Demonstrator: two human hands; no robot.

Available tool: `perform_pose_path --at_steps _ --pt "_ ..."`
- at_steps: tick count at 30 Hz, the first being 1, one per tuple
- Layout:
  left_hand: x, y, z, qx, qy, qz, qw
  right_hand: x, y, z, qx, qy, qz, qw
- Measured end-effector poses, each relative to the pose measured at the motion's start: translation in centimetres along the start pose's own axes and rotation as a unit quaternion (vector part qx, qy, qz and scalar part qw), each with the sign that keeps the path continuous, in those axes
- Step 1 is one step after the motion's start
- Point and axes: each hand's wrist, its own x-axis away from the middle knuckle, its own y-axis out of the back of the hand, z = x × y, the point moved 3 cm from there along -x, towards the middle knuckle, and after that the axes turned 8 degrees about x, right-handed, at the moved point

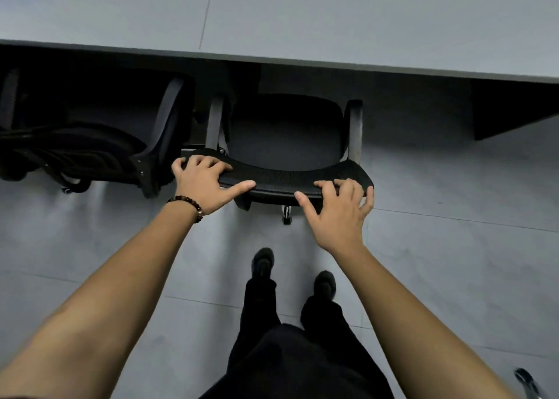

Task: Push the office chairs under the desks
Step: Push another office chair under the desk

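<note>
A black office chair stands in front of me, its seat partly under the grey desk. Its mesh backrest top curves toward me. My left hand rests over the backrest's left end, fingers curled on top and thumb along the near edge. My right hand lies over the right end in the same way. A second black office chair sits to the left, mostly under the same desk, turned at an angle.
Grey tiled floor spreads around me. My two feet in dark shoes stand just behind the chair. A dark desk side panel hangs at the right. A chair caster shows at the bottom right corner.
</note>
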Motion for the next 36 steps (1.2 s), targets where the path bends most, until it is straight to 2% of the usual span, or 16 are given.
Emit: perform_pose_path --at_steps 10,25,27,32,36 --pt "-5.6 1.6 -0.6 0.015 -0.050 0.015 0.999 -5.0 0.6 0.7 0.011 -0.038 -0.020 0.999" --pt "-7.3 1.3 -1.1 0.039 -0.066 -0.006 0.997 -7.6 0.7 -0.2 0.018 -0.023 -0.010 1.000" --pt "-7.3 1.5 -1.1 0.061 -0.060 0.001 0.996 -7.9 0.9 0.0 0.016 -0.024 0.010 1.000" --pt "-5.8 4.7 -2.0 0.162 -0.042 0.020 0.986 -8.7 3.2 -0.6 -0.031 -0.025 0.121 0.992" --pt "-1.6 9.4 -1.8 0.303 -0.030 -0.046 0.951 -7.1 8.0 -0.6 -0.148 -0.043 0.138 0.978"
